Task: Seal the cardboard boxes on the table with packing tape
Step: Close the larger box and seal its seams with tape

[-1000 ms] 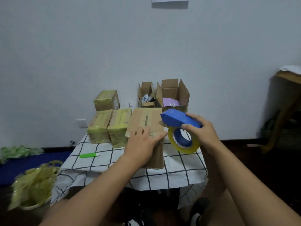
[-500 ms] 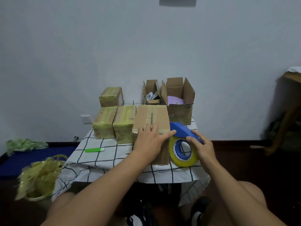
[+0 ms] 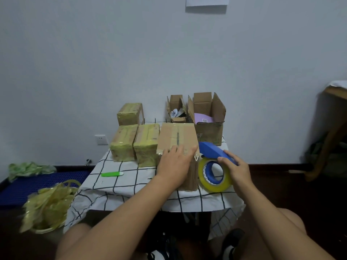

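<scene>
Nearest the camera, the left hand (image 3: 173, 167) is laid flat, fingers straight, on the near top edge of the brown box (image 3: 177, 139), which is pressed down against the desk (image 3: 131, 186). Just to the right of that hand, the right hand's grip is closed around the blue handle of the tape dispenser (image 3: 216, 166), with the right hand (image 3: 237, 170) curled over its rear and the yellow roll resting on the checked cloth, touching or nearly touching the box's right side. The dispenser's front end is held at the box's near right corner, so a strip appears about to be started or has just been anchored; which cannot be told. Left of the left hand, a green cutter (image 3: 112, 174) lies apart on the cloth. Beyond and left of the held box, three wrapped boxes (image 3: 135, 141) are already covered in yellowish tape. Farther back, right of the hands, two open boxes (image 3: 199, 113) stand with flaps up and contents showing. By this judgement, three are sealed, one is in hand, and two remain.
</scene>
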The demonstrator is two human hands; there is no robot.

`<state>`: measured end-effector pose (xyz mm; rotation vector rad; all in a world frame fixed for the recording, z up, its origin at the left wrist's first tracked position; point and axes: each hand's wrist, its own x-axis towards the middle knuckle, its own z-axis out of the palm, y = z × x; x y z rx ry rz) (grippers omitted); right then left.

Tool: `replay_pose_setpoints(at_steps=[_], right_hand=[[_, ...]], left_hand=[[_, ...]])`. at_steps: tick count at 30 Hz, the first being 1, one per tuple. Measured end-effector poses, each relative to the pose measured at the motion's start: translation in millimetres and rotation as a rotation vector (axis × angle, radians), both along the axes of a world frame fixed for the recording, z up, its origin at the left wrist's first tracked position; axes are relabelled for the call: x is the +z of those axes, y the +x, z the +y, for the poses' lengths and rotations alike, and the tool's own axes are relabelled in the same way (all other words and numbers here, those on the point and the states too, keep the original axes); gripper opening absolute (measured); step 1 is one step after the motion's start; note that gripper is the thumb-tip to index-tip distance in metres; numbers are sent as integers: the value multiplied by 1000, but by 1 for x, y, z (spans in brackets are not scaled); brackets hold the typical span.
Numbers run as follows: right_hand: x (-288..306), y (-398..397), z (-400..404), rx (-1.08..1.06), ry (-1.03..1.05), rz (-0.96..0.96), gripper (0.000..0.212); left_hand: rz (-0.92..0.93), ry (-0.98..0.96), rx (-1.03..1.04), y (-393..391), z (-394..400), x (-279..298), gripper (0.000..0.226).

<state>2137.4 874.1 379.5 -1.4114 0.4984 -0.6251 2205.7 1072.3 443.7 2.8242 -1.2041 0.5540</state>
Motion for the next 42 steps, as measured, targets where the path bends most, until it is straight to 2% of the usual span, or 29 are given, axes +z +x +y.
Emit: replay_pose_setpoints(at_steps=[3, 5, 8, 10, 13, 18, 24, 30, 33, 35, 37, 40, 42], right_hand=[[17, 3, -14, -33, 224, -138, 32], [33, 5, -24, 24, 299, -224, 33], [59, 9, -25, 162, 231, -280, 55], [74, 14, -17, 188, 171, -289, 60], [89, 21, -9, 168, 138, -300, 56], [97, 24, -6, 149, 90, -288, 34], [112, 29, 0, 81, 124, -350, 30], [114, 40, 9, -36, 15, -347, 44], [111, 43, 13, -42, -49, -318, 44], [109, 44, 17, -37, -96, -302, 44], [107, 45, 17, -39, -109, -296, 42], [104, 46, 15, -56, -99, -291, 39], [102, 48, 13, -61, -90, -291, 38]], left_hand=[[40, -125, -43, 13, 8, -2, 48], [58, -152, -93, 21, 14, -2, 40], [69, -142, -145, 22, 20, -2, 38], [61, -134, -127, 21, 23, -2, 41], [45, -120, -77, 20, 26, -1, 46], [105, -42, -70, 16, 26, -3, 59], [66, 50, -64, 7, 17, -3, 62], [30, 153, -66, 5, 15, 0, 66], [33, 172, -70, 5, 12, -1, 64], [32, 127, -87, 8, 15, -4, 65], [92, -10, -77, 13, 19, -4, 64], [248, -266, -14, 23, 17, 2, 49], [273, -321, 28, 28, 11, 3, 45]])
